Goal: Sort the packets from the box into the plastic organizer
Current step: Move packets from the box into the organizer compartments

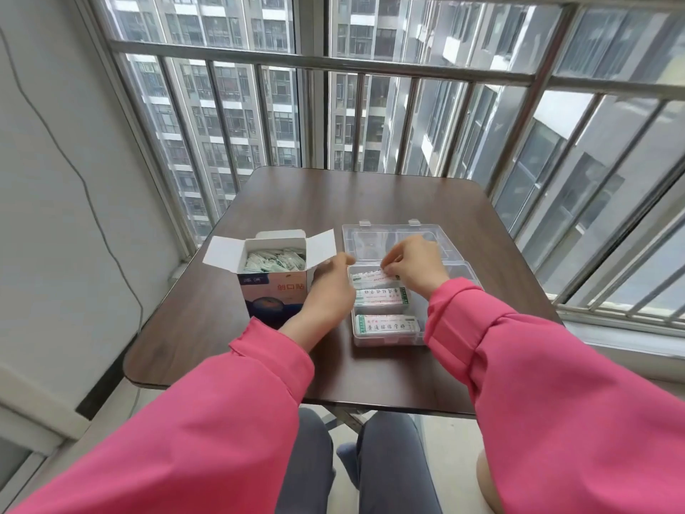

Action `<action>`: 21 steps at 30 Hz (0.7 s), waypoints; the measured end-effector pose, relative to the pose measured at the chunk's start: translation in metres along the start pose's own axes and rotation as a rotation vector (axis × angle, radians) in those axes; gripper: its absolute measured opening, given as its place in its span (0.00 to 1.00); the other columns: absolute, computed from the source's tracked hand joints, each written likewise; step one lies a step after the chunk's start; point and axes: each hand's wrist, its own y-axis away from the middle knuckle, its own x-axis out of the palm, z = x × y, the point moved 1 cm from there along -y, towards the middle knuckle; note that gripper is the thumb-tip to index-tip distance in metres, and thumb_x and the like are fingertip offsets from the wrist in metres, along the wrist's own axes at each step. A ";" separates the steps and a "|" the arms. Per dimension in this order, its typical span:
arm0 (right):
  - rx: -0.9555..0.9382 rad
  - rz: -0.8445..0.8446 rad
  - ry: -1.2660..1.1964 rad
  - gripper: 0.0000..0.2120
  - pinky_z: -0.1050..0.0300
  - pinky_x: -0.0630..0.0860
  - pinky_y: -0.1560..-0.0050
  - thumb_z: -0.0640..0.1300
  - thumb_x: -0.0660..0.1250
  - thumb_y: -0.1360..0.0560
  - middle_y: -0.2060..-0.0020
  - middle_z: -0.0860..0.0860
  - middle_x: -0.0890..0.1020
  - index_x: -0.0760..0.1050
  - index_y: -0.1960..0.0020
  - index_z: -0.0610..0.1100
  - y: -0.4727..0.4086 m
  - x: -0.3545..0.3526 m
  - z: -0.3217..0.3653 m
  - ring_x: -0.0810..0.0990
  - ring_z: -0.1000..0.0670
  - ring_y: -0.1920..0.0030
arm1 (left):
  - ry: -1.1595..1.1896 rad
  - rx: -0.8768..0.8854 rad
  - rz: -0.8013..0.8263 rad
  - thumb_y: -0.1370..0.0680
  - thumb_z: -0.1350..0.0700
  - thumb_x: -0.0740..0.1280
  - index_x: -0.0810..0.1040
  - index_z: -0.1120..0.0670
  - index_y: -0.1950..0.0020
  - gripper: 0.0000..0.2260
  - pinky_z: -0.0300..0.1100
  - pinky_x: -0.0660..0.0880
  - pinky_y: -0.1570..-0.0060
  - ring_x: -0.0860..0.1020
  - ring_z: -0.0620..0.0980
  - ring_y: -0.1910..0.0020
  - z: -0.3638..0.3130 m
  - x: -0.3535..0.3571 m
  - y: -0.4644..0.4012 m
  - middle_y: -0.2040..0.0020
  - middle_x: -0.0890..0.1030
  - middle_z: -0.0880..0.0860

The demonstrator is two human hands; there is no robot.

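We see both hands over the far compartment of the plastic organizer (389,341): the right hand (415,267) pinches one end of a packet (370,278), while the left hand (330,287) covers its other end, grip unclear. The open box (272,287) stands just left, packets inside.

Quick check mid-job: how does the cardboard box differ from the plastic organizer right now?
The box is opaque printed cardboard; the organizer is clear plastic. The box stands tall with flaps spread open; the organizer lies low, its lid folded back flat. The box holds a loose jumble of packets; the organizer's lie flat in separate compartments. Both are open, side by side on the table.
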 end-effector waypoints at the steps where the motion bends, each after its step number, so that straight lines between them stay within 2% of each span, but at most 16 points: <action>1: 0.004 0.001 0.032 0.06 0.53 0.76 0.44 0.34 0.70 0.30 0.56 0.44 0.84 0.84 0.56 0.42 0.000 0.002 0.000 0.81 0.47 0.50 | -0.021 -0.009 0.014 0.24 0.69 0.54 0.68 0.58 0.32 0.21 0.42 0.65 0.36 0.69 0.55 0.35 -0.001 0.001 0.000 0.34 0.69 0.60; 4: 0.002 0.010 0.120 0.07 0.49 0.78 0.47 0.35 0.69 0.30 0.56 0.44 0.84 0.83 0.57 0.44 0.001 0.004 0.001 0.81 0.45 0.51 | -0.067 -0.018 0.036 0.22 0.68 0.54 0.69 0.57 0.32 0.20 0.44 0.65 0.35 0.69 0.56 0.35 -0.002 0.002 -0.002 0.33 0.67 0.61; 9: -0.016 0.043 0.182 0.05 0.50 0.77 0.47 0.38 0.70 0.30 0.55 0.46 0.84 0.82 0.57 0.47 0.003 0.002 0.001 0.80 0.45 0.49 | -0.113 -0.028 0.075 0.22 0.67 0.55 0.70 0.57 0.31 0.20 0.43 0.63 0.34 0.69 0.58 0.35 -0.006 0.001 -0.004 0.34 0.66 0.61; 13: -0.047 -0.058 0.198 0.06 0.50 0.76 0.47 0.43 0.67 0.26 0.53 0.43 0.83 0.82 0.54 0.42 0.004 -0.014 0.001 0.80 0.43 0.48 | -0.104 -0.043 0.061 0.22 0.65 0.55 0.71 0.61 0.33 0.17 0.43 0.63 0.36 0.68 0.59 0.35 -0.012 -0.001 -0.005 0.35 0.68 0.63; 16: 0.005 -0.028 0.229 0.08 0.50 0.76 0.48 0.43 0.66 0.26 0.54 0.42 0.83 0.82 0.53 0.42 0.002 -0.025 -0.001 0.80 0.41 0.50 | -0.117 -0.054 0.053 0.19 0.62 0.53 0.74 0.62 0.36 0.16 0.45 0.66 0.38 0.70 0.60 0.36 -0.012 0.001 -0.009 0.37 0.72 0.64; 19: 0.020 0.085 0.304 0.08 0.51 0.76 0.54 0.42 0.67 0.27 0.61 0.43 0.82 0.79 0.61 0.39 0.002 -0.021 -0.001 0.80 0.42 0.54 | -0.131 -0.079 0.049 0.19 0.59 0.54 0.76 0.61 0.39 0.15 0.46 0.68 0.40 0.71 0.60 0.38 -0.011 0.004 -0.015 0.39 0.74 0.64; 21: 0.041 0.091 0.356 0.14 0.53 0.71 0.59 0.43 0.67 0.26 0.67 0.45 0.76 0.69 0.68 0.41 0.003 -0.018 0.000 0.77 0.42 0.57 | -0.146 -0.086 0.055 0.20 0.59 0.56 0.78 0.61 0.41 0.14 0.47 0.70 0.41 0.72 0.60 0.39 -0.011 0.006 -0.019 0.41 0.76 0.63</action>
